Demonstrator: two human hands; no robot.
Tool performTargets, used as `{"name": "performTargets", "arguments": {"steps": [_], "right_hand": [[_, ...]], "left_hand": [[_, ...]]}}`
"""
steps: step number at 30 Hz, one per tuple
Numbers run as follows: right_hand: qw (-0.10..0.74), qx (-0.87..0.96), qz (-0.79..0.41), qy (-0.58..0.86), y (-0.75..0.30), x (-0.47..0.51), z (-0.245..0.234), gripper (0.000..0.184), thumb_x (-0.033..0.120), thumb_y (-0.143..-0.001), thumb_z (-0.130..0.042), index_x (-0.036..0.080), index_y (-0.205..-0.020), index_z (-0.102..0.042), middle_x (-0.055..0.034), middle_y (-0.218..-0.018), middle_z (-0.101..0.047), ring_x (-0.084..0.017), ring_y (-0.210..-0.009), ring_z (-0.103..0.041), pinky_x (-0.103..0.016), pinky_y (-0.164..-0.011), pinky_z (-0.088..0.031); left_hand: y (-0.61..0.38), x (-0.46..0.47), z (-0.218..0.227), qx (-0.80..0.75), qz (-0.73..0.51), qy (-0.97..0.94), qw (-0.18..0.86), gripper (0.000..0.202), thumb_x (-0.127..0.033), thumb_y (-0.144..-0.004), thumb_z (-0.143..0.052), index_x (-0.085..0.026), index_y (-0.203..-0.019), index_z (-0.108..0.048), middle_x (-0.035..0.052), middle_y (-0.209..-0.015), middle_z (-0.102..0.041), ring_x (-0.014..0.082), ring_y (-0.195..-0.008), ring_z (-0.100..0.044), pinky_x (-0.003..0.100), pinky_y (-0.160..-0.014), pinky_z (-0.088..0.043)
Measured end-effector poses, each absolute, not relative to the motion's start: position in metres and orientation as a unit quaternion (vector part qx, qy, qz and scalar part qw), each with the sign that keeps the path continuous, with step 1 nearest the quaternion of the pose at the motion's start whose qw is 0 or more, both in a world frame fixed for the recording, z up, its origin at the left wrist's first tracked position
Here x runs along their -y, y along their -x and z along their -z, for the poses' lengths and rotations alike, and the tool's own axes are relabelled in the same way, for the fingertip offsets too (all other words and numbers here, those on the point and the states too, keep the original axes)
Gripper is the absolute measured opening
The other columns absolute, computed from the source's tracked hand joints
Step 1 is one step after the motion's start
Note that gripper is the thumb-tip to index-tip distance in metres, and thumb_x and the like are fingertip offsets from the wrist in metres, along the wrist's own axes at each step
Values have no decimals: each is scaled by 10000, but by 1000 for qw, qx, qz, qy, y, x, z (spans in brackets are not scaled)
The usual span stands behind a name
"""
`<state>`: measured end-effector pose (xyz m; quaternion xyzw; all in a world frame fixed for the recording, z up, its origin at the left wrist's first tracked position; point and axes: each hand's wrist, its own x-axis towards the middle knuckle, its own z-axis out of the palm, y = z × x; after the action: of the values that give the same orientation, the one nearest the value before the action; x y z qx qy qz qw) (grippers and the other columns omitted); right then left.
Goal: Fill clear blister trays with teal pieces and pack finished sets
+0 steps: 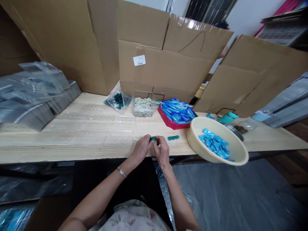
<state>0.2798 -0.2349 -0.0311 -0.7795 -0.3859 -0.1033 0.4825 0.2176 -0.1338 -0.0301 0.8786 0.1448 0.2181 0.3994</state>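
My left hand [142,147] and my right hand [162,150] meet over the table's front edge, fingertips pinched together. Between them shows a small dark green piece [153,138], which both hands grip; its exact kind is too small to make out. Just right of my right hand, a short row of small green squares [173,138] lies on the wood. Farther back are a clear bag of dark green pieces [118,100] and a clear plastic tub [154,110] filled with pale, flat bits.
A red tray [169,123] heaped with blue slim pieces stands behind the green row. Right of it, a cream basin [240,154] of blue packets overhangs the table edge. Clear plastic sleeves [36,93] pile at left. Cardboard sheets [144,73] wall the back.
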Motion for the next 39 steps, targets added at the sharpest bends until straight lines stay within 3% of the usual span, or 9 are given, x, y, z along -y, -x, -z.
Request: {"name": "performTargets", "arguments": {"steps": [5, 9, 12, 15, 18, 21, 32, 39], "right_hand": [[521, 377, 14, 766, -284, 243, 24, 330, 265, -834, -488, 195, -1149, -554, -74, -948, -584, -155, -754, -563, -307, -712, -491], [563, 342, -107, 745, -289, 253, 20, 303, 372, -799, -555, 207, -1033, -651, -67, -963, -633, -136, -676, -585, -273, -609, -507], [584, 317, -114, 739, -294, 265, 19, 259, 375, -780, -581, 200, -939, -689, -59, -919, -669, -160, -735, -613, -299, -670, -516], [582, 284, -45, 760, -312, 281, 18, 256, 370, -759, -611, 205, -939, -689, -60, -951, -683, -192, -850, -616, -364, -817, -487], [548, 287, 55, 784, -338, 294, 23, 247, 355, -772, -598, 199, -942, -687, -71, -969, -680, -202, -892, -606, -399, -890, -442], [514, 328, 90, 788, -357, 294, 35, 216, 313, -800, -557, 174, -912, -679, -84, -943, -674, -194, -855, -611, -372, -833, -468], [286, 401, 227, 840, -352, 282, 60, 218, 190, -864, -474, 151, -935, -676, -100, -948, -669, -202, -817, -503, -339, -764, -381], [161, 413, 204, 873, -352, 279, 47, 129, 159, -823, -557, 195, -827, -681, -48, -812, -648, -195, -791, -447, -316, -696, -270]], "left_hand": [[-213, 132, 30, -112, -209, -915, 326, 162, -219, -877, -375, -175, -974, -498, 75, -909, -579, 197, -845, -553, 311, -761, -420], [-208, 135, 33, -67, -199, -923, 322, 187, -219, -880, -379, -180, -999, -517, 86, -961, -589, 205, -907, -551, 328, -819, -417], [-205, 139, 34, -55, -205, -906, 366, 208, -263, -882, -393, -194, -1021, -531, 80, -993, -599, 201, -936, -558, 321, -842, -415], [-202, 140, 33, -96, -229, -859, 448, 211, -317, -875, -410, -208, -978, -558, 57, -945, -622, 179, -882, -581, 285, -808, -426], [-200, 139, 29, -158, -207, -812, 522, 235, -384, -848, -441, -202, -890, -585, 14, -745, -603, 134, -635, -562, 241, -633, -434], [-198, 140, 24, -195, -160, -769, 588, 275, -428, -815, -467, -189, -871, -592, -20, -622, -540, 89, -465, -462, 210, -482, -378], [-197, 143, 25, -228, -70, -643, 728, 358, -502, -746, -526, -197, -928, -566, -31, -655, -473, 51, -445, -392, 140, -339, -276], [-199, 142, 22, -218, -52, -574, 788, 362, -496, -723, -583, -175, -887, -557, -19, -714, -477, 43, -482, -398, 125, -328, -242]]}}
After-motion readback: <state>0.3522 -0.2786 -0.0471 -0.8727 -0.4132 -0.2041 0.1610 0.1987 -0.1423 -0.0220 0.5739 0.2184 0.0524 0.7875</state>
